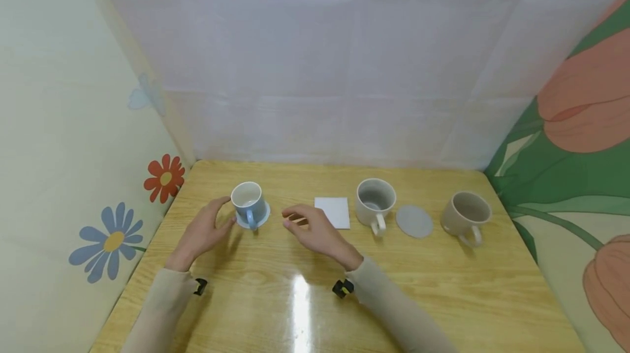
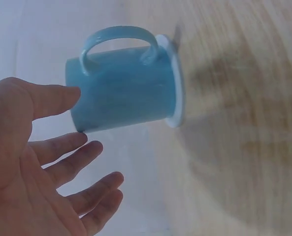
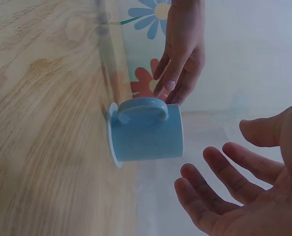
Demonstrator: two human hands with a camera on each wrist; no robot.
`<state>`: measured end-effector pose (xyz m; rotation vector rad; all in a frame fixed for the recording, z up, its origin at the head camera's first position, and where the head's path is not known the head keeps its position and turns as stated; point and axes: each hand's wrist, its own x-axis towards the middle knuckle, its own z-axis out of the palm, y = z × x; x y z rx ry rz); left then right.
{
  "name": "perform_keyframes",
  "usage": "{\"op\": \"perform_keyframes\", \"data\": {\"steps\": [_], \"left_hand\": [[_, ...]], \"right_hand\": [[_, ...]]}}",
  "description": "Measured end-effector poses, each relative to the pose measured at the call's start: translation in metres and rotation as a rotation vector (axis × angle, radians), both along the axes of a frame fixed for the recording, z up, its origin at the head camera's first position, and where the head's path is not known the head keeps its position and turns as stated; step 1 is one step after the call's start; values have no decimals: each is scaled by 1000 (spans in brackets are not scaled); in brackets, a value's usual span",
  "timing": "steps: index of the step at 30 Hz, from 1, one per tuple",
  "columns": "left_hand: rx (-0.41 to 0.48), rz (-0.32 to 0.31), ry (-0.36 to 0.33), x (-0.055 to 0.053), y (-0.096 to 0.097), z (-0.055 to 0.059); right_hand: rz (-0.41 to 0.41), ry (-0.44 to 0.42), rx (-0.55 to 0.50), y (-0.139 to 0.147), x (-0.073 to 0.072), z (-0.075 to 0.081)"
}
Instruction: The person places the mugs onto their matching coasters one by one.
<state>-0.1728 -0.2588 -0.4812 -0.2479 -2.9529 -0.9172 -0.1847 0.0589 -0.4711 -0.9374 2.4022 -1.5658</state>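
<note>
A blue mug (image 1: 243, 214) stands upright on a round coaster (image 1: 266, 214), far left on the bench (image 1: 246, 309). Hands flank it, apart, fingers loosely spread: left hand (image 1: 208, 228) just beside it, contact unclear; right hand (image 1: 319, 231) clear of it. Rightward are a white square (image 1: 337, 212), pale mug (image 1: 368, 208), grey disc (image 1: 414, 221) and beige mug (image 1: 458, 223).

Rightward across that yellow wooden table (image 1: 266, 282): 1 blue cylindrical mug (image 1: 244, 208) on 1 round pale coaster (image 1: 266, 216), 1 square white coaster (image 1: 333, 212), 1 whitish cylindrical mug (image 1: 369, 209), 1 round grey coaster (image 1: 414, 221), 1 beige cylindrical mug (image 1: 462, 217).
</note>
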Motion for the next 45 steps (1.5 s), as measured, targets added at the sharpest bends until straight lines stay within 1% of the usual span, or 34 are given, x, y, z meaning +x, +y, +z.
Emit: {"op": "perform_keyframes", "data": {"steps": [4, 8, 11, 13, 17, 20, 24, 27, 32, 35, 39, 41, 45], "left_hand": [[-26, 2, 91, 1, 4, 7], [-42, -3, 183, 1, 14, 13], [-43, -22, 231, 2, 22, 17], [-42, -36, 251, 3, 27, 19], [-36, -53, 276, 3, 36, 24], [-33, -71, 281, -1, 43, 26], [-49, -95, 299, -7, 50, 26], [-62, -113, 318, -11, 55, 26], [-62, -136, 332, -14, 62, 28], [-54, -152, 350, -16, 67, 28], [-47, -170, 372, -18, 75, 29], [-47, -175, 378, -19, 79, 29], [-41, -182, 365, -19, 86, 28]], "right_hand": [[-19, 26, 9, 7, 1, 4], [-35, 59, 3, 16, 3, 8], [-52, 80, -1, 25, 5, 8], [-67, 102, 1, 30, 6, 7], [-89, 139, -10, 38, 6, 6], [-105, 140, -4, 44, 8, 7], [-121, 156, 18, 52, 10, 12], [-137, 188, 32, 59, 10, 16], [-175, 225, 67, 71, 8, 23], [-187, 215, 77, 79, 5, 28], [-203, 212, 68, 90, 3, 30], [-209, 211, 58, 96, 2, 28], [-217, 210, 41, 104, 1, 23]]}}
